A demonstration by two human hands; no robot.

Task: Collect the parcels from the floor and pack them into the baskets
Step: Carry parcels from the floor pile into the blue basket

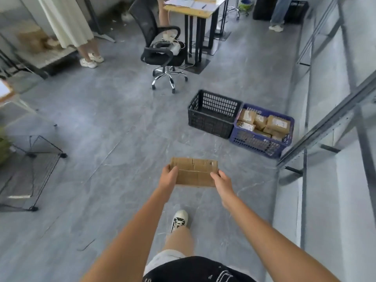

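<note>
A flat brown cardboard parcel (195, 171) is carried in front of me above the grey floor. My left hand (168, 177) grips its left end and my right hand (222, 181) grips its right end. Ahead and to the right stand two baskets side by side. The black basket (211, 119) shows nothing inside from here. The blue basket (256, 143) to its right holds several brown parcels (277, 124) with white labels.
A black office chair (162, 53) and a desk (195, 9) stand beyond the baskets. Metal shelving (325, 110) runs along the right. A black wire rack (38, 163) lies at left. Two people stand at the back, one left, one right.
</note>
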